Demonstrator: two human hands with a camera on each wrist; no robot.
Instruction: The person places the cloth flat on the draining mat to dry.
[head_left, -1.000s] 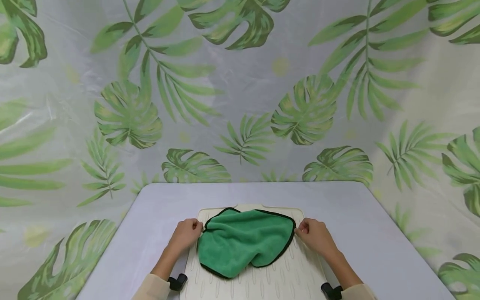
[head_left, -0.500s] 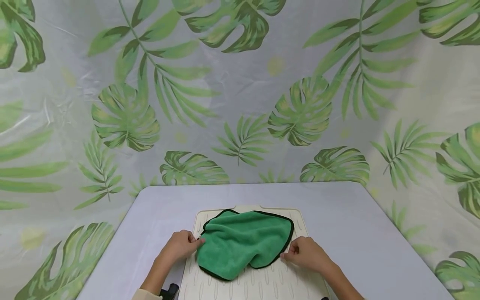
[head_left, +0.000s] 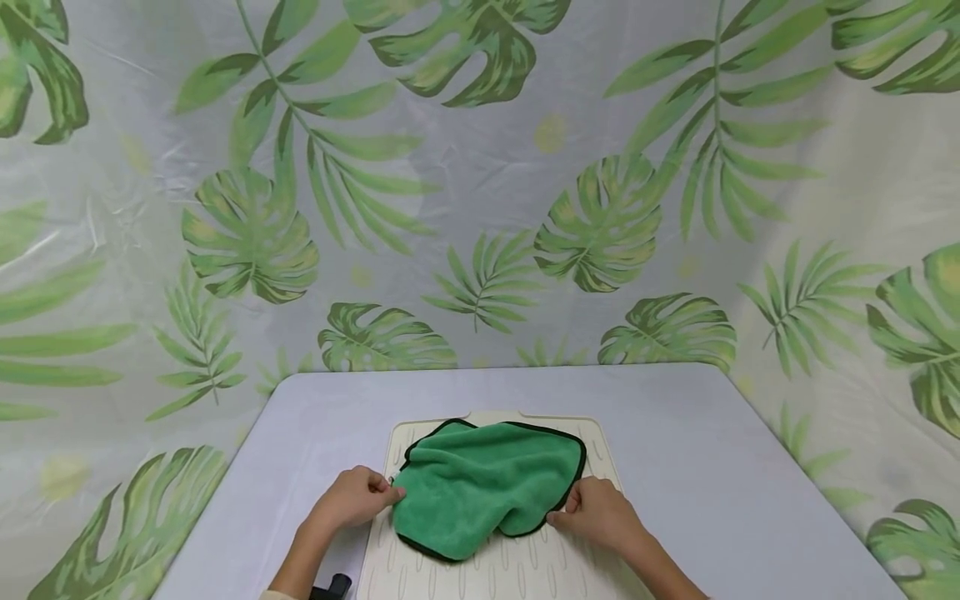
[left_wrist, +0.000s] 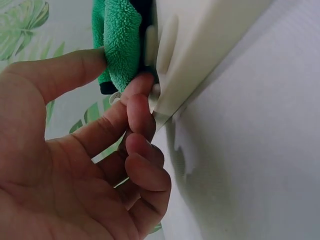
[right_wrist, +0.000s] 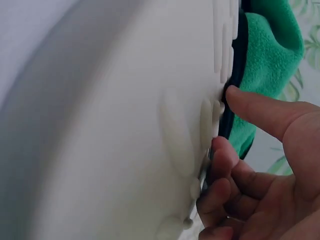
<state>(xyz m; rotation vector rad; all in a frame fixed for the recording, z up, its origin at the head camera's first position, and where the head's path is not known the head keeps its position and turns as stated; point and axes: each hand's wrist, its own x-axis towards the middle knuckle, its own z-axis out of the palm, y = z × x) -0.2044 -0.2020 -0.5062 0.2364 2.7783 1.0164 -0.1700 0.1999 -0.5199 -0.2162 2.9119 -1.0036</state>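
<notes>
A green cloth [head_left: 487,477] with a black border lies rumpled on a cream ribbed board [head_left: 558,571]. At its left edge my left hand [head_left: 347,502] pinches it; the left wrist view has the cloth [left_wrist: 121,42] between the thumb and index finger of that hand [left_wrist: 85,135]. My right hand [head_left: 602,515] touches the lower right border. In the right wrist view, the thumb of this hand [right_wrist: 280,155] meets the black edge of the cloth [right_wrist: 270,60], with a gap to the bent fingers at the board.
The board lies on a white table [head_left: 690,450], whose far edge meets a leaf-patterned curtain [head_left: 480,192]. A black strap piece [head_left: 333,587] shows by my left wrist.
Both hands have moved nearer the front edge of the table along the cloth's sides, the right one also inward. The cloth keeps nearly the same shape.
</notes>
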